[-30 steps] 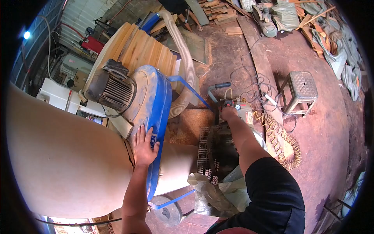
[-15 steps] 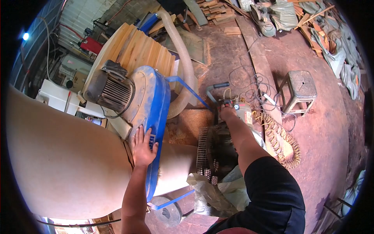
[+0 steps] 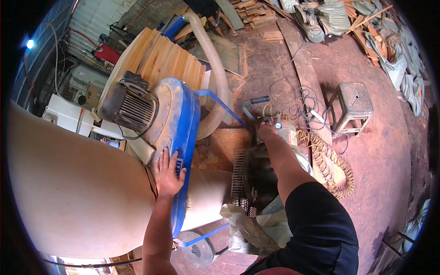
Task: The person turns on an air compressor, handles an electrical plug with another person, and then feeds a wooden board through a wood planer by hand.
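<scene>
My left hand (image 3: pixel 169 175) lies flat with fingers spread on the blue metal housing of a dust collector (image 3: pixel 190 121). Its ribbed motor (image 3: pixel 135 112) sits just beyond, and a big pale filter bag (image 3: pixel 78 183) bulges out at the left. Reaching forward, my right hand (image 3: pixel 266 132) has its fingers closed on a fitting at the top of an air compressor (image 3: pixel 288 133), beside a small round pressure gauge (image 3: pixel 278 126). The fingertips and part of the fitting are hidden. A bent handle (image 3: pixel 256 101) with a black grip rises just past this hand.
A yellow coiled air hose (image 3: pixel 339 178) and tangled dark cables lie on the floor at right, near a worn stool (image 3: pixel 355 103). A ribbed duct (image 3: pixel 215 68) curves past stacked boards (image 3: pixel 169 59). Another person's legs (image 3: pixel 224 23) show at the back. A wire guard (image 3: pixel 238 176) stands below my right arm.
My right hand and forearm have shifted very slightly left at the compressor. My left hand rests in the same place.
</scene>
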`<action>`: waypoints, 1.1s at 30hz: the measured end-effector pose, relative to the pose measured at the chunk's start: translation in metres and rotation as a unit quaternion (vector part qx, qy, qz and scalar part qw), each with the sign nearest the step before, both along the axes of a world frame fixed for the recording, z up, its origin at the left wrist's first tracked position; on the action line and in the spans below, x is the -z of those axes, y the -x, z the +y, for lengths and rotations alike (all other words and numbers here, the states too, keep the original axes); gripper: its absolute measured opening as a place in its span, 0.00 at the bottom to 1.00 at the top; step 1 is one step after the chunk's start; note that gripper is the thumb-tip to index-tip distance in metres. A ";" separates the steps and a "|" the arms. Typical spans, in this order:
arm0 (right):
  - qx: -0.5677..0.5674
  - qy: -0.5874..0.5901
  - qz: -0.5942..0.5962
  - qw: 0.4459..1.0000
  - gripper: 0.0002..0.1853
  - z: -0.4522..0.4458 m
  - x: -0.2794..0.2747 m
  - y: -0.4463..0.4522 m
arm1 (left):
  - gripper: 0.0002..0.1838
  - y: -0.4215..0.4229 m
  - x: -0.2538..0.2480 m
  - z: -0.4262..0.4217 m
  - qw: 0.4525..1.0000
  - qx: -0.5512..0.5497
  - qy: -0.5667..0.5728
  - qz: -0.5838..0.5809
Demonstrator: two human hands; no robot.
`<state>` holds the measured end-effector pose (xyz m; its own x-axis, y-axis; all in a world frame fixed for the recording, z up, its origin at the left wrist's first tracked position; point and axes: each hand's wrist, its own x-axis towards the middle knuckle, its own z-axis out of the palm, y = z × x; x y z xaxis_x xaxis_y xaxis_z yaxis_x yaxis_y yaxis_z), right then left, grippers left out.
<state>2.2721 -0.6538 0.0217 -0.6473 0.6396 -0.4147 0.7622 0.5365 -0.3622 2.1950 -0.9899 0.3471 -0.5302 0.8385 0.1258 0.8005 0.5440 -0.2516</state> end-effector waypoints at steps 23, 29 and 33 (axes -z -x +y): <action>-0.081 -0.019 0.065 0.994 0.22 0.017 -0.009 -0.013 | 0.35 0.001 -0.001 0.000 1.000 0.011 0.002 0.003; -0.106 0.072 0.015 0.992 0.29 0.020 -0.011 -0.021 | 0.36 0.001 0.000 0.000 1.000 0.015 -0.002 -0.005; -0.093 0.087 0.002 0.992 0.31 0.016 -0.017 -0.027 | 0.35 0.000 0.000 0.000 1.000 0.009 0.000 -0.007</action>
<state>2.2992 -0.6382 0.0387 -0.7499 0.4271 -0.5053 0.6535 0.5972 -0.4651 2.1947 -0.9899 0.3473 -0.5170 0.8479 0.1172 0.8137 0.5294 -0.2401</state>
